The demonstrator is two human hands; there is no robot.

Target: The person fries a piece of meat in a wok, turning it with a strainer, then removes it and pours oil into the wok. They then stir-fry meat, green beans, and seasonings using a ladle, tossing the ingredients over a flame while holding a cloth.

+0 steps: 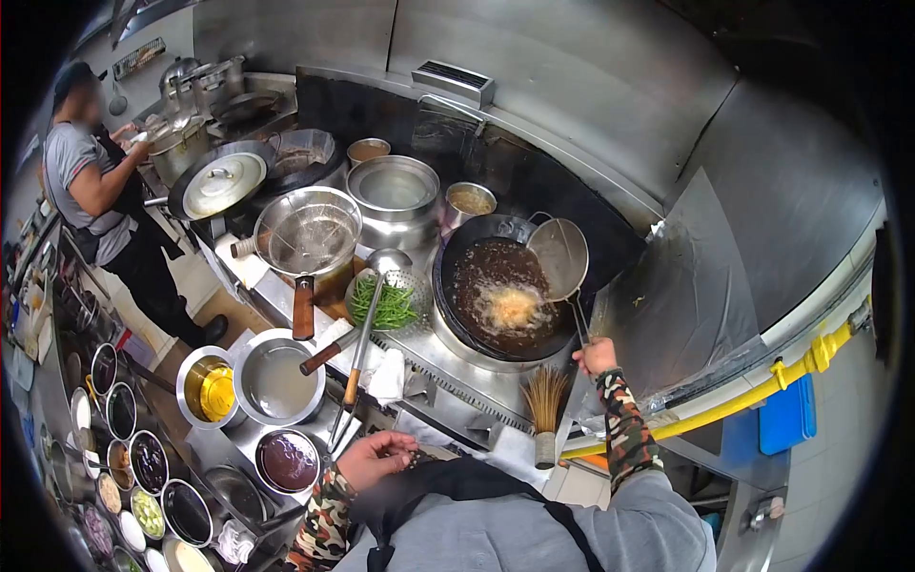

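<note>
My right hand (597, 357) is closed around the handle of a round strainer (559, 255), whose bowl rests over the right side of a black wok (467, 250). Dark oil bubbles in the wok around a pale golden piece of food (512, 307). My left hand (377, 459) is near my body, fingers apart and holding nothing, beside a sauce bowl (288, 461) and the ends of metal tongs (340, 426). A bamboo brush (545, 405) stands below the wok.
Green beans (386, 303) lie in a perforated ladle left of the wok, near a ladle (389, 259) and a large strainer (308, 229). Metal pots (393, 186) stand behind. A person (95, 181) stands at far left. Several ingredient bowls (150, 462) line the lower left.
</note>
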